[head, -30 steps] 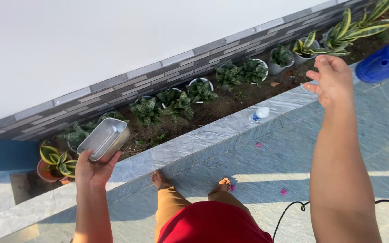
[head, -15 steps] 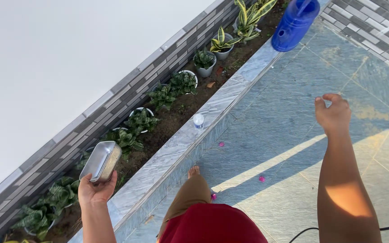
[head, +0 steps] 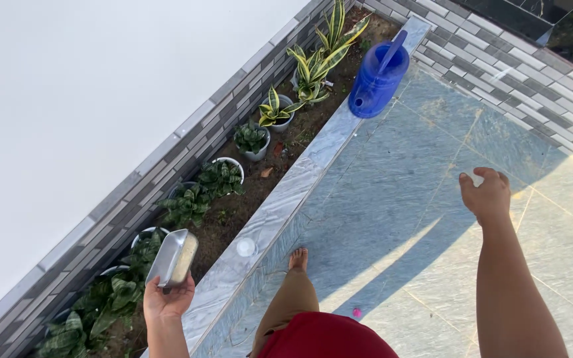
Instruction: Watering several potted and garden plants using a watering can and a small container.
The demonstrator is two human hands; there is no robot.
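The left hand [head: 168, 299] gripped a metal tin [head: 173, 258] over the potted snake plants [head: 197, 195] in the near soil bed. The right hand [head: 487, 196] hung empty, fingers loosely curled, over the tiled floor [head: 399, 199], well apart from the far blue watering can [head: 378, 78].

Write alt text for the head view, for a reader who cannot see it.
Seen from above, a person's left hand holds a metal rectangular tin over a planter bed of potted striped-leaf plants. The empty right hand is raised over the tiled floor. A blue watering can stands on the stone ledge.
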